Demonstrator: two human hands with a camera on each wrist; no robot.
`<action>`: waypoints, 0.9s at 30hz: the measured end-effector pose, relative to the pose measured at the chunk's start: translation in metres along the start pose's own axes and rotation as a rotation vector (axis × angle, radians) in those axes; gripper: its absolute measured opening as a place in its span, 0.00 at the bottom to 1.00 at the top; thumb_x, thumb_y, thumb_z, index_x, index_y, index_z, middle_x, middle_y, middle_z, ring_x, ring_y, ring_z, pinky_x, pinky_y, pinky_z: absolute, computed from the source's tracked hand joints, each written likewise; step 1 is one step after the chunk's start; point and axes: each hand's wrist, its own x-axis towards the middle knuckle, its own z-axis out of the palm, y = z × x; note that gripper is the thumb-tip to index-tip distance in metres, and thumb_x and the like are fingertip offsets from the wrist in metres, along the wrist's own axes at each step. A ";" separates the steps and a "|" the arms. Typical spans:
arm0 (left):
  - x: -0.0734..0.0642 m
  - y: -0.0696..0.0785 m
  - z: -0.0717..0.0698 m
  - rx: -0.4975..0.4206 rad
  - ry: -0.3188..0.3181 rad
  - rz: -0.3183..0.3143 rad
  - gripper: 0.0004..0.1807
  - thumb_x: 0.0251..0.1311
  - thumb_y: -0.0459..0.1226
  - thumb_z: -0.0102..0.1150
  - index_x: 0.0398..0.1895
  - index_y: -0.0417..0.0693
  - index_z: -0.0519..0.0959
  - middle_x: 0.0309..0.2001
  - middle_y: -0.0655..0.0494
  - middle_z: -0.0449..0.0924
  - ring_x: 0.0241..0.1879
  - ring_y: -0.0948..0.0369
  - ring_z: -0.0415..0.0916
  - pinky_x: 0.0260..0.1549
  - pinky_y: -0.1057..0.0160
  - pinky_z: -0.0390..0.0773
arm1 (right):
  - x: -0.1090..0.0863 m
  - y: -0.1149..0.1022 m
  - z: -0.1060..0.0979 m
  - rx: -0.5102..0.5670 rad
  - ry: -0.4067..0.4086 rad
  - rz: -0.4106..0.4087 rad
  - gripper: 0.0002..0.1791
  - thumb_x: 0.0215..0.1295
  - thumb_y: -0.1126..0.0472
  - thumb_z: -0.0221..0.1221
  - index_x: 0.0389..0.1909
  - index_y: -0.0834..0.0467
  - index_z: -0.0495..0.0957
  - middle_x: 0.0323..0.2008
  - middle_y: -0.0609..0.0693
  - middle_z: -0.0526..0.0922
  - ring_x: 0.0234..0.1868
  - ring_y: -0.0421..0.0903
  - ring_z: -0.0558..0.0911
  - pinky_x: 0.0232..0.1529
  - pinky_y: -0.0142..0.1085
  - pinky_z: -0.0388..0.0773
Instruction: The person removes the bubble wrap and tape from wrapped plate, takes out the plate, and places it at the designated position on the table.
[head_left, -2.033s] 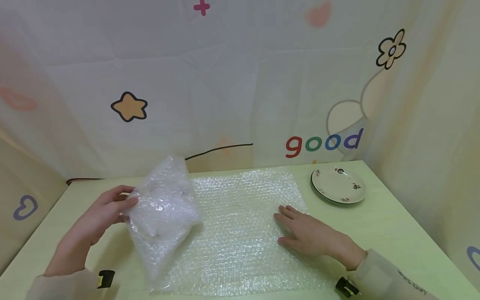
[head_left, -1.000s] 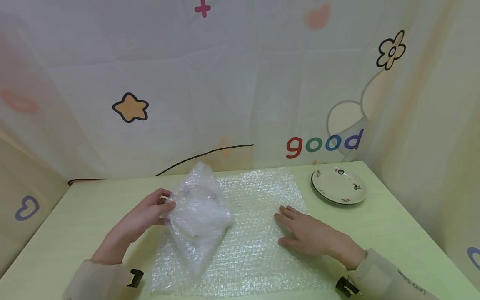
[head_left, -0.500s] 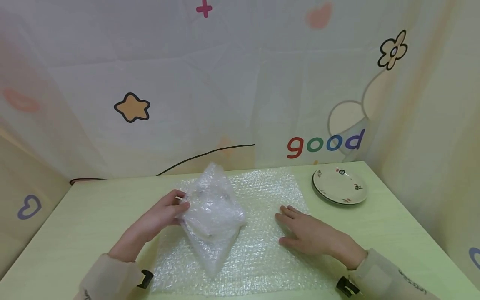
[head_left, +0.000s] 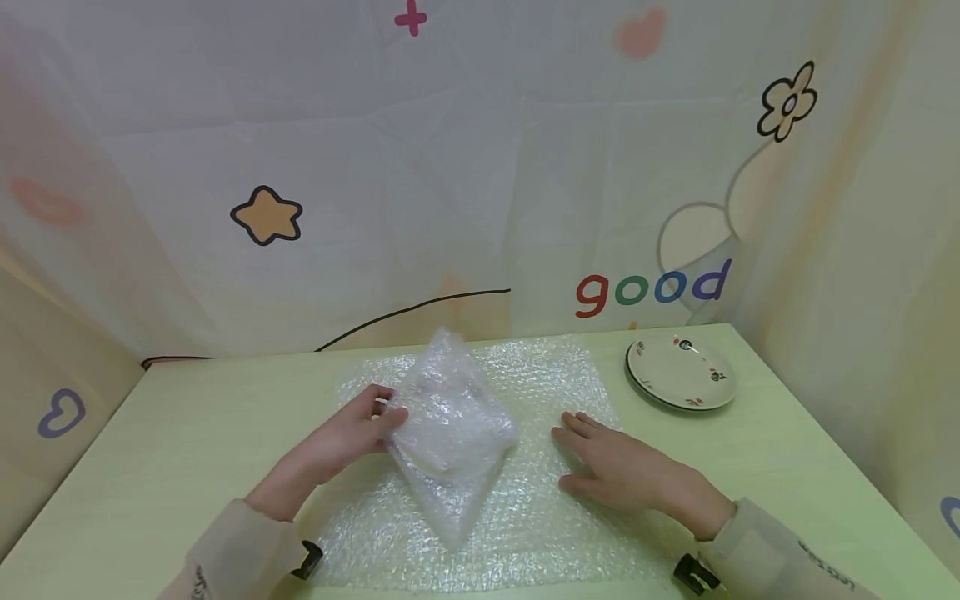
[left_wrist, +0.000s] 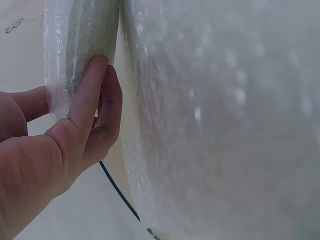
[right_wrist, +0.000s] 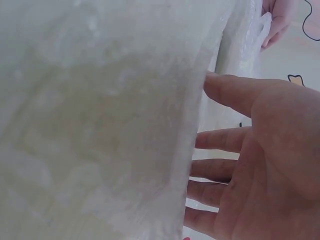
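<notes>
Pale green tabletop point(head_left: 172, 450), bubble-wrapped bundle point(head_left: 453, 429) pinched in left fingers point(left_wrist: 111, 100) — right fingers point(head_left: 572, 444) loosely spread, resting on bubble-wrap sheet point(head_left: 525, 533)

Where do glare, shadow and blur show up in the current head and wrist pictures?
Head view: white glare specks on the parcel and sheet, a faint shadow at the parcel's right corner; left wrist view: sheet blurred, left hand sharper; right wrist view: sheet hazy, its texture mostly lost, right hand clearer.

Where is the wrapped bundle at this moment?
In the head view, the wrapped bundle is just left of centre, over the flat bubble wrap, its left edge held by the left hand.
</notes>
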 end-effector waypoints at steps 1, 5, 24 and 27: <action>0.000 0.000 0.002 -0.002 -0.001 0.001 0.22 0.78 0.36 0.52 0.64 0.30 0.61 0.55 0.38 0.71 0.50 0.52 0.78 0.54 0.51 0.81 | 0.000 0.000 0.000 0.000 0.000 0.000 0.37 0.74 0.50 0.62 0.74 0.67 0.65 0.77 0.67 0.57 0.77 0.64 0.56 0.72 0.59 0.58; 0.001 0.000 0.007 0.006 -0.012 0.014 0.24 0.77 0.36 0.54 0.65 0.29 0.61 0.53 0.38 0.74 0.49 0.52 0.78 0.52 0.52 0.82 | 0.000 0.001 0.000 0.002 0.000 -0.002 0.37 0.74 0.51 0.62 0.74 0.67 0.65 0.77 0.67 0.58 0.77 0.65 0.56 0.72 0.59 0.58; -0.003 0.013 0.003 0.331 -0.035 -0.008 0.40 0.73 0.48 0.59 0.76 0.30 0.59 0.65 0.36 0.71 0.64 0.41 0.70 0.60 0.42 0.74 | 0.000 0.002 0.001 -0.005 0.010 -0.013 0.36 0.74 0.51 0.62 0.74 0.67 0.65 0.76 0.67 0.58 0.77 0.65 0.56 0.72 0.59 0.59; -0.005 0.014 0.003 0.331 -0.056 0.001 0.42 0.72 0.49 0.61 0.78 0.34 0.58 0.67 0.36 0.67 0.65 0.41 0.68 0.60 0.41 0.73 | -0.001 0.001 0.000 0.001 0.009 -0.010 0.36 0.74 0.51 0.62 0.74 0.67 0.65 0.76 0.67 0.58 0.77 0.65 0.56 0.72 0.59 0.58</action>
